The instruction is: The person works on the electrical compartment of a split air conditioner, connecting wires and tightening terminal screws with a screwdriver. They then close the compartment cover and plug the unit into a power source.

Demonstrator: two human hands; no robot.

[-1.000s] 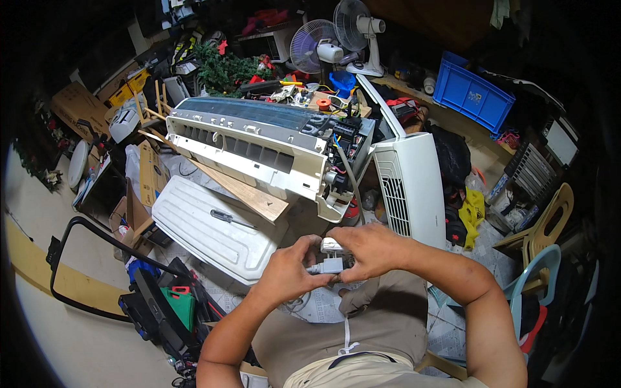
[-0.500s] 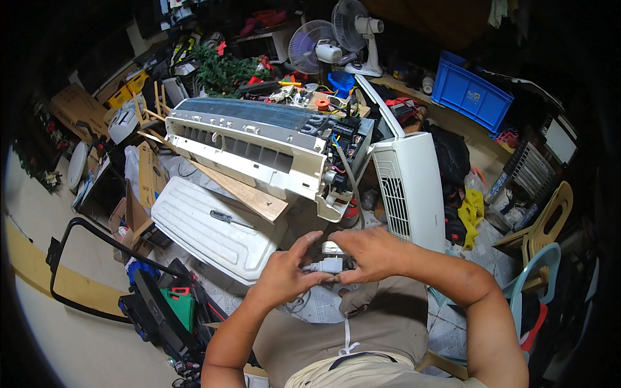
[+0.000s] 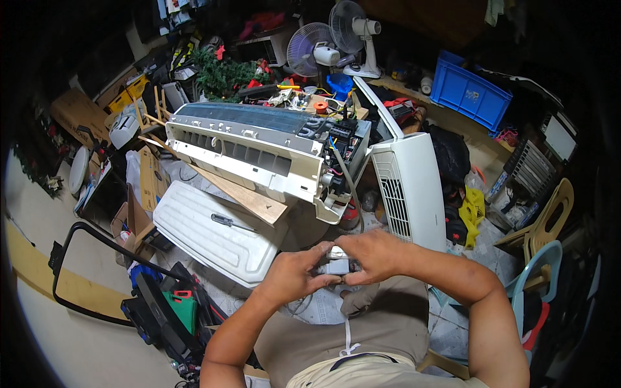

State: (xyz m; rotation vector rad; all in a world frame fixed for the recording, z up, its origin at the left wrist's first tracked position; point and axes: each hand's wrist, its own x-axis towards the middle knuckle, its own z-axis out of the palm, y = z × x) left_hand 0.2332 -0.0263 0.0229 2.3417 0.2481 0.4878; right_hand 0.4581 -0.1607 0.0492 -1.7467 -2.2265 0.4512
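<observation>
My left hand (image 3: 294, 275) and my right hand (image 3: 374, 255) meet in front of my lap, fingers closed around a small grey-and-white block-shaped part (image 3: 337, 266). Its light faces show between the thumbs and fingertips; the fingers cover its ends, so its exact kind is unclear. Just beyond my hands stands an opened air conditioner indoor unit (image 3: 239, 152), with its wiring bare at the right end and a grey cable (image 3: 348, 174) hanging down. On a white ribbed lid-like panel (image 3: 200, 242) to the left lies a screwdriver (image 3: 233, 222).
A white louvred air conditioner cover (image 3: 417, 187) leans right of the unit. A wooden board (image 3: 249, 197) sticks out beneath it. Two fans (image 3: 359, 32) and a blue crate (image 3: 471, 94) stand at the back. A green case (image 3: 181, 307) lies left; plastic chairs (image 3: 550, 220) stand right.
Both hands have turned the small part slightly and drawn closer around it, the left fingers now covering its left end. The surroundings shift only slightly in the picture.
</observation>
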